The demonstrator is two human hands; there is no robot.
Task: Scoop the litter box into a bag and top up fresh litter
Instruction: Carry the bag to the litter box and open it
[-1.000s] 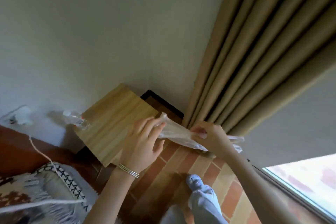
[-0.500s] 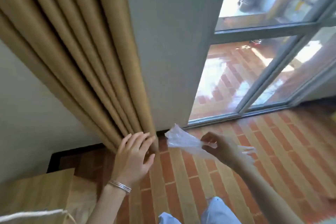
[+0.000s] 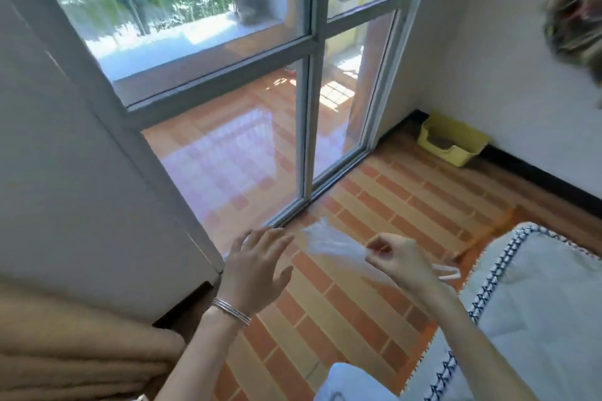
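Note:
A thin clear plastic bag [image 3: 329, 246] hangs crumpled in the air over the brick-pattern floor, pinched by my right hand [image 3: 395, 262] at its right end. Just left of the bag's free end, my left hand [image 3: 257, 265] hovers with fingers spread, apart from it and holding nothing. A yellow litter box [image 3: 451, 140] with grey litter inside stands on the floor against the white wall in the far right corner, well beyond both hands.
A tall glass door [image 3: 312, 81] with a grey frame fills the middle. Beige curtain [image 3: 81, 352] folds lie at the lower left. A pale rug [image 3: 534, 312] with dark stitched edging covers the floor at the lower right. Orange brick-pattern floor [image 3: 407, 205] runs to the litter box.
The view has swung right from the curtain corner to the glass door and litter box. My left hand let go of the bag a second ago; my right still pinches it.

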